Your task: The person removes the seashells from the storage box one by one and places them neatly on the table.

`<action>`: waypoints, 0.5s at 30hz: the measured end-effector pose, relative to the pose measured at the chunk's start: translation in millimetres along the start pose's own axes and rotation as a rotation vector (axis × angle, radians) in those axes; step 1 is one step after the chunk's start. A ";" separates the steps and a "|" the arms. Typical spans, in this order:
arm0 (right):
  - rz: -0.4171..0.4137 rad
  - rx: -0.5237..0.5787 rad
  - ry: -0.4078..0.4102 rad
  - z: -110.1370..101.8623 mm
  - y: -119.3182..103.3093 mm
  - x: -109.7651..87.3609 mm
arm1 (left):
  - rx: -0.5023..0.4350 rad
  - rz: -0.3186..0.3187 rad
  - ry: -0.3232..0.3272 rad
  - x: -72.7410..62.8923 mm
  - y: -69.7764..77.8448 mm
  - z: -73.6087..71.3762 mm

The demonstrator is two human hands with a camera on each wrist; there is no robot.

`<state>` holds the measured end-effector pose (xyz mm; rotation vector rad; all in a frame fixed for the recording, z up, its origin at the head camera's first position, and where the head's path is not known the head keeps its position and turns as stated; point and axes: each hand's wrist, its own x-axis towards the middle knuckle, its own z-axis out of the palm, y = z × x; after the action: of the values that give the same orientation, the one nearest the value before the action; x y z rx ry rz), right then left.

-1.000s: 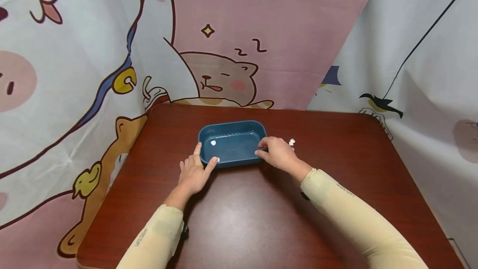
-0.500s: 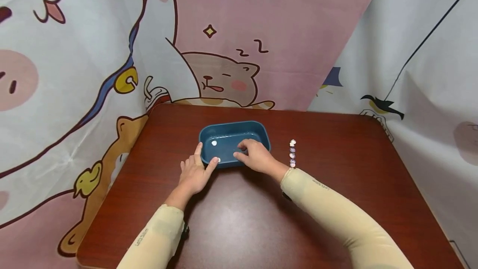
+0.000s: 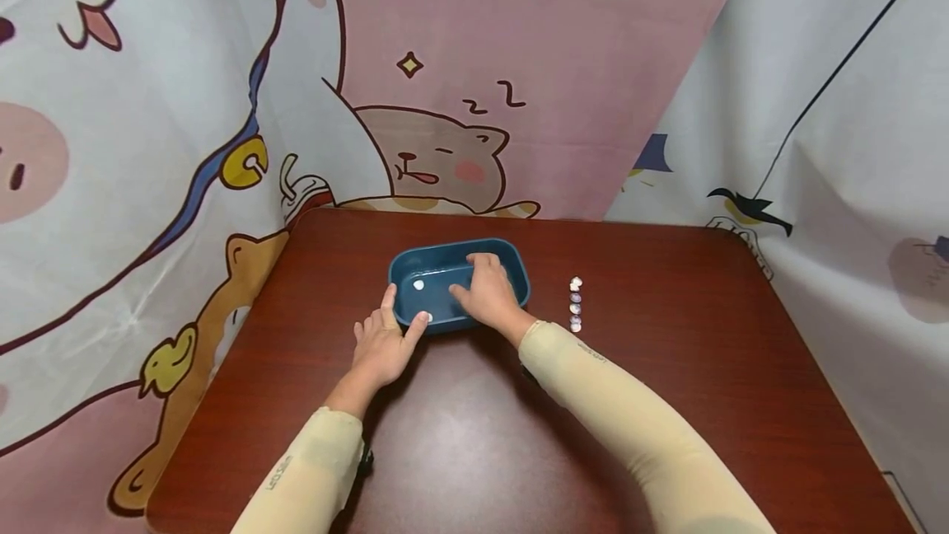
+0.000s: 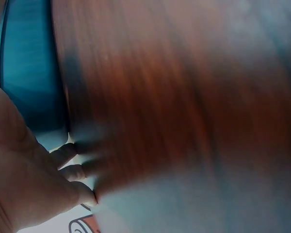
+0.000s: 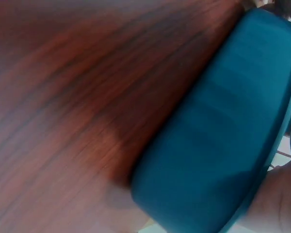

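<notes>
A dark teal rectangular dish [image 3: 457, 325] stands on the table. My left hand [image 3: 381, 348] rests against its near left corner, thumb at the rim and fingers spread along the outside, as the left wrist view also shows. My right hand [image 3: 489, 291] is over the dish's inside, thumb and forefinger apart, with nothing visible between them. A small white shell-like piece [image 3: 418, 285] lies on the dish's floor. Another white piece [image 3: 428, 317] shows beside my left thumb. What lies under my right hand is hidden.
To the right of the dish, several small white and purplish shell-like pieces [image 3: 575, 309] form a short line on the reddish-brown table [image 3: 689, 336]. A cartoon-printed cloth [image 3: 571, 81] hangs behind the table and along its sides.
My right hand has moved left from the dish's right edge to over its middle, uncovering the line of small pieces on the table. My left hand has stayed at the dish's corner.
</notes>
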<state>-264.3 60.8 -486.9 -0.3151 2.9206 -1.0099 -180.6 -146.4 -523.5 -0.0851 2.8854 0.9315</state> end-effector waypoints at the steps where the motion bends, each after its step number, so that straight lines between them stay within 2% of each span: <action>1: -0.003 -0.020 0.006 2.8 -0.5 3.8 | 0.002 -0.003 0.000 -0.2 -0.6 -0.1; 7: 0.022 -0.182 0.066 13.9 4.7 23.8 | -0.002 -0.011 0.004 0.1 -1.3 2.7; 15: 0.029 -0.219 0.020 17.4 7.2 28.2 | 0.012 -0.019 -0.011 -0.2 0.9 -0.6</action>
<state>-291.5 50.0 -504.1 -0.2694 3.0487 -0.6930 -180.6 -146.0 -522.5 -0.1064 2.8745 0.9085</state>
